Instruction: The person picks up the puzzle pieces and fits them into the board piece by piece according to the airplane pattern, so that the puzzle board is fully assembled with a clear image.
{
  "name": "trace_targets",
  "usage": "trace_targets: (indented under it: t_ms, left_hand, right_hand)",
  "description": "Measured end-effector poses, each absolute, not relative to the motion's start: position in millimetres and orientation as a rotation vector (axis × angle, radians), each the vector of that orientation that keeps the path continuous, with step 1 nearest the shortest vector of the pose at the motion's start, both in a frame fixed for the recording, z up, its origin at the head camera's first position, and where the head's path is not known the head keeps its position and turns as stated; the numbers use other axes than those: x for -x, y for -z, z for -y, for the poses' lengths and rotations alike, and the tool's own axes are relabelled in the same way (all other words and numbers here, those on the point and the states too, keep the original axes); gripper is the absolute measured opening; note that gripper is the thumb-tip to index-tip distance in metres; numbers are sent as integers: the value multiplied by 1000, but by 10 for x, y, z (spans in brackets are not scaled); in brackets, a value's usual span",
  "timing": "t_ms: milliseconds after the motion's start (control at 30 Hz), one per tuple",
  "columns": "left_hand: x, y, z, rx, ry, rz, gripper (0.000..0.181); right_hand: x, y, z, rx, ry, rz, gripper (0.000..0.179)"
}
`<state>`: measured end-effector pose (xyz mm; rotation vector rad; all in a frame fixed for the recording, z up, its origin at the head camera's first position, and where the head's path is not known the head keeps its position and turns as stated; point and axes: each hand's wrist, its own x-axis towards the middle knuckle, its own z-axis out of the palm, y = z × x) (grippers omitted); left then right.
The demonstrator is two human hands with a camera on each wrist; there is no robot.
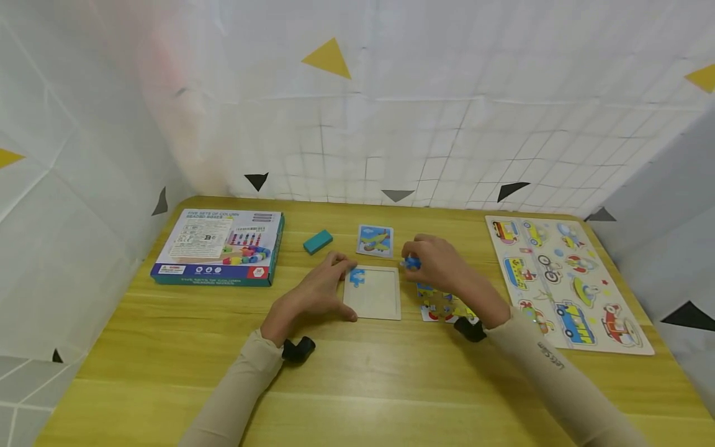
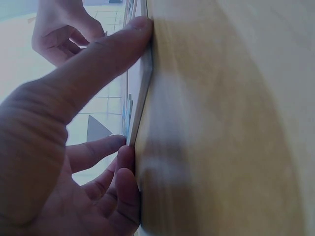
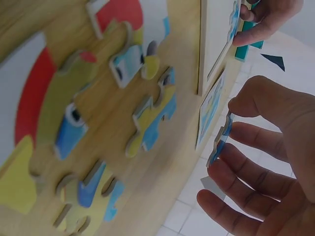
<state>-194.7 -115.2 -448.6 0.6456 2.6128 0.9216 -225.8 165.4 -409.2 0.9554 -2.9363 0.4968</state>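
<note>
My left hand [image 1: 315, 288] holds a square wooden puzzle tray [image 1: 374, 304] by its left side. Its thumb rests at the near corner and its fingers at the far one. One blue jigsaw piece [image 1: 357, 277] lies in the tray's far left corner. To the right of the tray, my right hand [image 1: 438, 264] pinches another blue jigsaw piece [image 3: 221, 137] between thumb and fingers, lifted off the table. Beneath that hand lie several loose jigsaw pieces [image 3: 152, 115], yellow, red and blue, partly hidden by the forearm in the head view.
Behind the tray lies a small airplane picture card [image 1: 375, 241], with a teal block [image 1: 318, 242] to its left. A boxed bead toy [image 1: 218, 248] sits at the far left. On the right lies a large vehicle puzzle board [image 1: 564, 279]. White sheeting backs the table.
</note>
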Motion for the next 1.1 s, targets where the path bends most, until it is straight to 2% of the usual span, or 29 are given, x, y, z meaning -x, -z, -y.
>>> trace_targets:
  t_ms: [1100]
  left_hand:
    - [1947, 4492, 1157, -663, -955, -2600, 105]
  right_hand:
    - [2241, 4137, -1268, -1022, -485, 2981, 22]
